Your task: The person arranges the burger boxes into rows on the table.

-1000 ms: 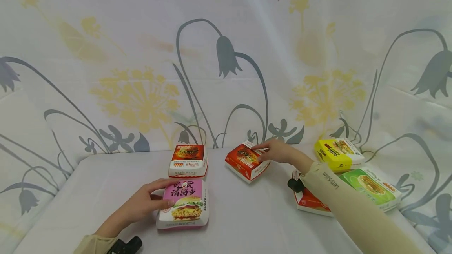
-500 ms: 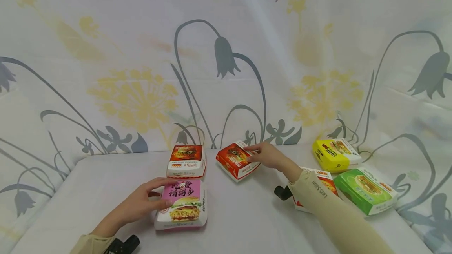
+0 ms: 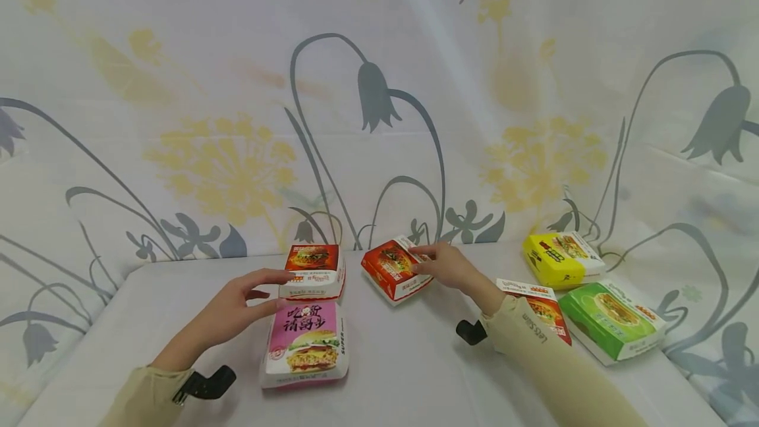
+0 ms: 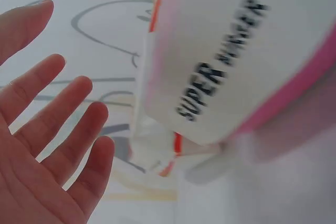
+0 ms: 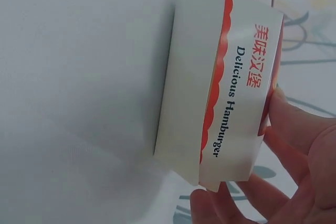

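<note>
My right hand [image 3: 453,272] pinches a red hamburger box [image 3: 391,269] at its right side, near the back of the table. In the right wrist view the thumb lies at the top edge of this box [image 5: 226,87], with fingers curled along its end. My left hand [image 3: 231,312] hovers over the back left corner of a pink burger box [image 3: 311,348]. Its fingers spread loosely apart from the box in the left wrist view, holding nothing. Directly behind the pink box sits another red burger box [image 3: 314,262], its left edge partly covered by the left fingertips.
At the right stand a yellow burger box [image 3: 554,262] and a green one [image 3: 617,318]. A third red box [image 3: 548,312] lies beside the green one, partly hidden by the right sleeve [image 3: 534,341]. A flower-patterned curtain [image 3: 379,150] rises behind the white-covered table [image 3: 403,374].
My left hand has come off the pink box and shifted up and back. My right hand has moved the red hamburger box left, closer to the other red box, then nearly stopped.
</note>
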A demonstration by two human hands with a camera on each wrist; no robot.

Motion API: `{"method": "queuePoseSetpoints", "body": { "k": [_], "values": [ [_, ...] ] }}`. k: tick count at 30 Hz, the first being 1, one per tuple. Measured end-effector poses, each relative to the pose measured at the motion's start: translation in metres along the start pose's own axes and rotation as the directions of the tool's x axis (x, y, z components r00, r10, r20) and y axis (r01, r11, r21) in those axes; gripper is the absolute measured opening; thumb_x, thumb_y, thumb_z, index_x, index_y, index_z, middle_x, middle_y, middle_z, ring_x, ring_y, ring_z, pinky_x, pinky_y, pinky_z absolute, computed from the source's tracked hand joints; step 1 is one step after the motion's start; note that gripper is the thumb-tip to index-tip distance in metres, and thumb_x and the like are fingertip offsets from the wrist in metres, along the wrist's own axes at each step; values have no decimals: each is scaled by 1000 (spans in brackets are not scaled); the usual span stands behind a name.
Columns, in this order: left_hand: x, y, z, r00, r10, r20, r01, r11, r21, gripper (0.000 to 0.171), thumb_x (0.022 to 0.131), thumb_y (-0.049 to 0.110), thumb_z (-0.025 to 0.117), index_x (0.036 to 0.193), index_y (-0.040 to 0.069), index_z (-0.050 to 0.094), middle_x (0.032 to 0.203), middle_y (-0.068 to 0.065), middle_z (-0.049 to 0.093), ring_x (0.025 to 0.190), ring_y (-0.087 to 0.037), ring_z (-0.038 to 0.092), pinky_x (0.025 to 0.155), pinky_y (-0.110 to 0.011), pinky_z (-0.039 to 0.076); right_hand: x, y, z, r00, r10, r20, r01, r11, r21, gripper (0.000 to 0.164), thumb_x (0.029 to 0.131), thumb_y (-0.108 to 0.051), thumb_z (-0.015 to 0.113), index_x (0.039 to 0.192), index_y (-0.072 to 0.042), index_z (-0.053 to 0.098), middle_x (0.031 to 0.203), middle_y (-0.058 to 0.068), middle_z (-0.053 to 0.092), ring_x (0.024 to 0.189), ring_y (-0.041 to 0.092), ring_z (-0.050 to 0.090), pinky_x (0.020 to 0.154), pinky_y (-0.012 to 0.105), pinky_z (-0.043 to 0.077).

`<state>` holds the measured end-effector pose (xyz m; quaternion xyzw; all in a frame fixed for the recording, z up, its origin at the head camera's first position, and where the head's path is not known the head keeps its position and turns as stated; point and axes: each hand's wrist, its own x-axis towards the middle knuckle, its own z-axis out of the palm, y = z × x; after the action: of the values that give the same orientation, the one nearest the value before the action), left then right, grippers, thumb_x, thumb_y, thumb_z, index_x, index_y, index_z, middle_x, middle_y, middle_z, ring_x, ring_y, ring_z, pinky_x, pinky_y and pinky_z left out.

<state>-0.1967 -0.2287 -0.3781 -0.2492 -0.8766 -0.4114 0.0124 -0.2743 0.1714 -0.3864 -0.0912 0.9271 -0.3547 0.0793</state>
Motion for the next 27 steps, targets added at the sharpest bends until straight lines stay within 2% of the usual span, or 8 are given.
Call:
{"method": "queuePoseSetpoints", "body": {
  "k": [5,10,13,16,19,23,27],
  "values": [
    [20,10,-5,999,33,28,-32,999,-29,39,95,24,70,130,11,65,133,-6,61,122,-30,56,95,-44,51,-2,-1,4,999,14,-33,-14,1000,0,45,92,-27,72,135,-18,65,132,19,58,115,32,53,91,47,47],
    [44,21,-2,996,24,88,-18,998,-63,41,95,29,69,132,11,64,131,-7,63,118,-29,59,97,-46,48,-4,-4,7,997,15,-75,-16,1000,-14,46,89,-30,75,132,-17,67,123,17,63,102,28,55,77,38,48],
    [61,24,4,990,50,130,-39,996,-84,41,96,28,68,133,10,63,128,-9,65,118,-26,59,99,-47,47,-4,-4,10,995,9,-102,-10,1000,-17,46,88,-31,76,131,-17,68,119,15,65,97,26,54,73,35,46],
    [76,28,12,984,73,163,-56,992,-111,39,96,27,68,131,11,64,126,-8,65,117,-25,60,99,-45,48,-5,-3,13,992,-11,-129,8,1000,-23,45,88,-30,76,130,-15,69,122,14,65,100,27,56,78,39,48],
    [91,31,21,976,92,197,-71,991,-114,36,96,25,68,130,12,65,126,-5,65,116,-26,60,98,-44,48,-7,-2,16,988,-16,-153,15,1000,-10,44,89,-30,75,130,-15,69,128,15,64,111,32,57,89,48,49],
    [108,34,33,968,100,229,-92,995,-43,37,94,27,70,128,13,66,124,-2,66,113,-24,61,91,-39,51,-10,-2,21,984,-1,-176,6,1000,27,45,90,-30,74,131,-13,68,135,16,60,123,38,53,99,56,44],
    [123,39,41,965,116,234,-117,993,-9,41,92,27,73,129,10,66,124,-8,66,113,-25,61,90,-40,52,-13,-3,26,977,-1,-214,11,999,47,46,89,-29,75,131,-10,67,137,18,58,125,40,52,101,56,43]
  ]
}}
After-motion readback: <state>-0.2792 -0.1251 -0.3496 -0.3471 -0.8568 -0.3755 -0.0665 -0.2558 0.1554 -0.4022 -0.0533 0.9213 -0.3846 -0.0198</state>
